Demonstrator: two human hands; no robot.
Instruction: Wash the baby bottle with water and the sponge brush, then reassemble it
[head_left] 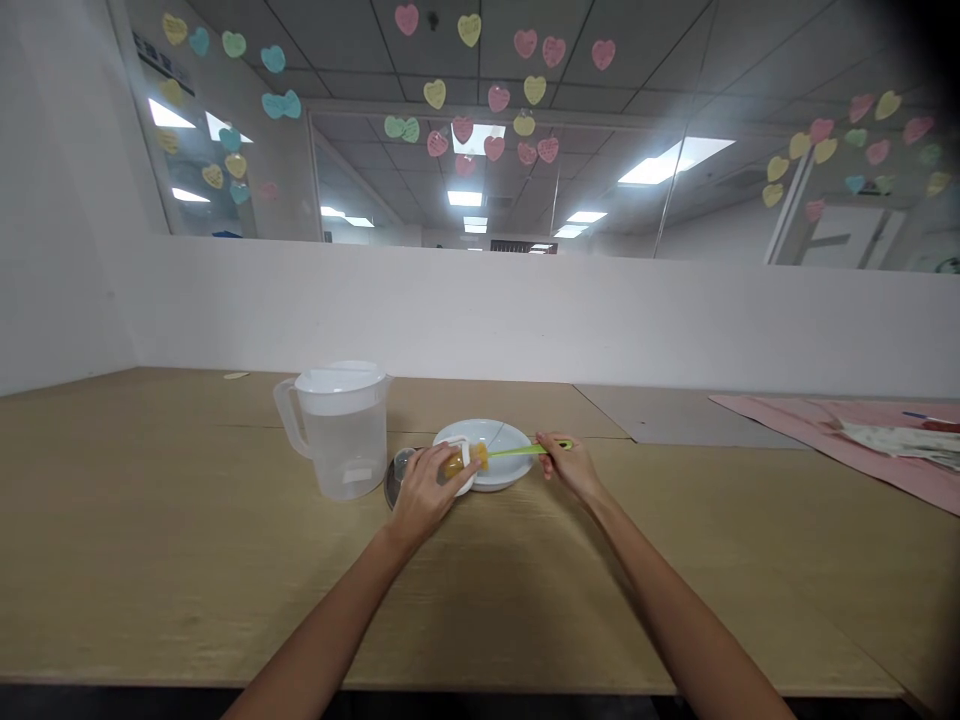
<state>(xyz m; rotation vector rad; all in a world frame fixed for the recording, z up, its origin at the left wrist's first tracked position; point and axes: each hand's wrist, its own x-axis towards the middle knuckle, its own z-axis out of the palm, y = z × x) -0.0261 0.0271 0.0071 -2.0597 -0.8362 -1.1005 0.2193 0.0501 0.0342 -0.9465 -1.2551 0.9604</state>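
Observation:
My left hand (427, 490) is wrapped round a small clear jar (457, 462) of yellow-orange stuff, tipped on its side with its mouth toward a white bowl (504, 442). My right hand (568, 465) pinches the end of a green utensil (521, 451). Its tip reaches the jar's mouth over the bowl's near rim. A dark round lid (395, 472) lies flat just left of my left hand.
A clear plastic pitcher (341, 428) with a white lid stands left of the bowl. A pink cloth (847, 435) with a folded fabric piece lies at the far right. The wooden table (187, 540) ends at a low white partition behind.

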